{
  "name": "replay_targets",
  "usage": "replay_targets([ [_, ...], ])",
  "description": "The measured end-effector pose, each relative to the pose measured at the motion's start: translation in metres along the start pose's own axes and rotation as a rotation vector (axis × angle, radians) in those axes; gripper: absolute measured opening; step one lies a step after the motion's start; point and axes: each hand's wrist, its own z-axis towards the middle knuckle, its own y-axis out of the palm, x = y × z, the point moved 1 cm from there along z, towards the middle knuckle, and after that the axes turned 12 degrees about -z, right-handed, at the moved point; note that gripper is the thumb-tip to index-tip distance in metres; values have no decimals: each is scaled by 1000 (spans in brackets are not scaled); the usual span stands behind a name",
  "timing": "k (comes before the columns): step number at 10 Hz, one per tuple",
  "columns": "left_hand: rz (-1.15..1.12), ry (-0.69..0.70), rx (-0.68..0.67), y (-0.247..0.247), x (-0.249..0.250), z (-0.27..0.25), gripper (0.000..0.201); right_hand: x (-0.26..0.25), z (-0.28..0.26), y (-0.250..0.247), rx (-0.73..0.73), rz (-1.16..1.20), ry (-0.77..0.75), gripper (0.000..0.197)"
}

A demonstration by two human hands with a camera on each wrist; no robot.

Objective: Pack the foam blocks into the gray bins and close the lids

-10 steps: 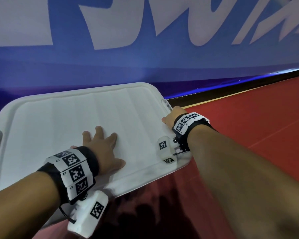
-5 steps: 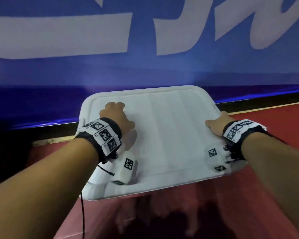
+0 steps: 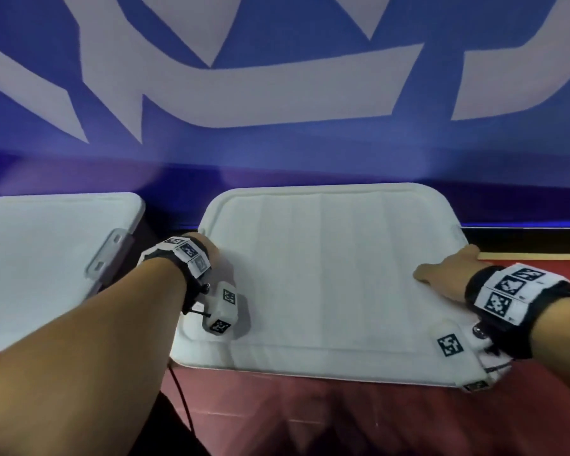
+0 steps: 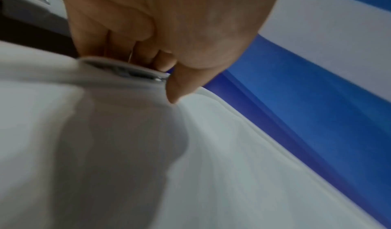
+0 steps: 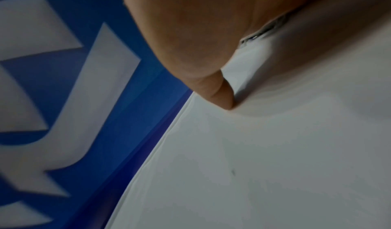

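Observation:
A pale grey bin lid (image 3: pixel 326 274) lies flat in the middle of the head view, with the bin under it hidden. My left hand (image 3: pixel 211 251) is at the lid's left edge. In the left wrist view its fingers (image 4: pixel 148 55) curl over the edge at a metal latch (image 4: pixel 127 68), thumb on top of the lid (image 4: pixel 232 165). My right hand (image 3: pixel 448 271) grips the right edge, thumb (image 5: pixel 224 95) pressing on the lid (image 5: pixel 275 165), fingers down beside a latch (image 5: pixel 264 30). No foam blocks show.
A second bin with a shut pale lid (image 3: pixel 40 258) and a side latch (image 3: pixel 107 255) stands close on the left. A blue banner wall (image 3: pixel 277 93) runs right behind both bins. Red floor (image 3: pixel 343 422) lies in front and to the right.
My left hand has slid from the top of the lid to its left edge and curled over it. The right hand stays on the right edge. The second bin has come into view.

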Motion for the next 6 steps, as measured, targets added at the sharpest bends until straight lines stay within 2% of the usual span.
replay_targets([
  [1, -30, -11, -14, -4, -20, 2, 38, -47, -18, 11, -69, -91, -105, 105],
  [2, -21, 79, -40, -2, -20, 2, 40, -70, -24, 19, -100, -135, -149, 105],
  [3, -156, 168, -56, 4, -9, 17, 61, -78, -33, 26, -91, -164, -187, 96],
  [4, -303, 152, 57, -5, 22, -2, 69, -81, -44, 16, -10, -152, -128, 89],
  [5, -319, 209, 94, -5, 41, 8, 75, -88, -44, 5, 69, -98, -140, 83],
  [6, -470, 206, 111, -6, 52, 12, 88, -99, -48, -6, 149, -76, -207, 83],
])
